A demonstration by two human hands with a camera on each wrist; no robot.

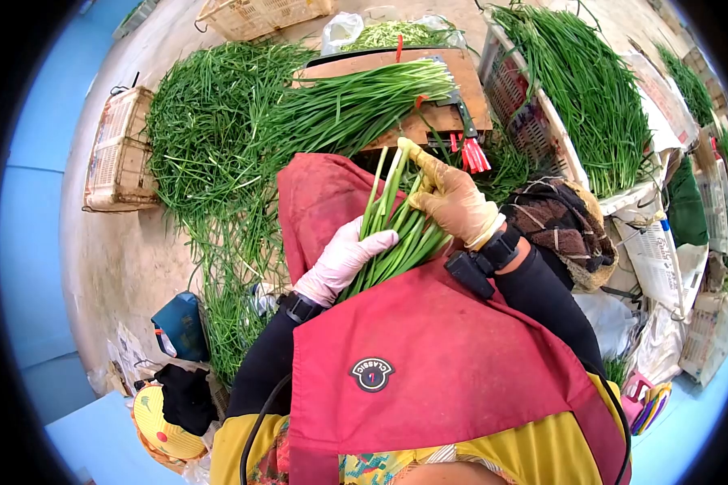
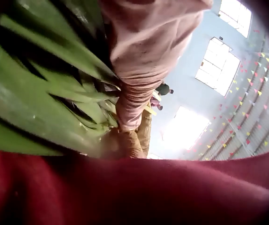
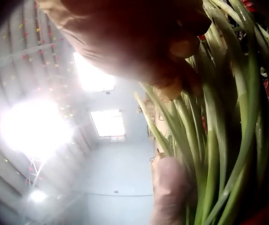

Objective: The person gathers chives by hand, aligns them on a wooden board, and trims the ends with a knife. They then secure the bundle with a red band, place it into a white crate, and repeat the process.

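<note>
Head view: left hand (image 1: 344, 260), fingers curled round green stalks (image 1: 400, 263), angled them forward to the right hand (image 1: 455, 198), its pinch unclear.

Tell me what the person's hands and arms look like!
The left hand wears a pale pink glove, the right hand a yellowish, stained one. Each arm has a black sleeve, a black wrist strap and a thin black cable beside it.

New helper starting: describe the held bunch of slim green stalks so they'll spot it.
Find the wine-red cloth apron. Over it, the pale-pink-gloved left grip holds the slim green stalks. Unlike the bigger green bundle on the brown wooden board, these are hand-held.
</note>
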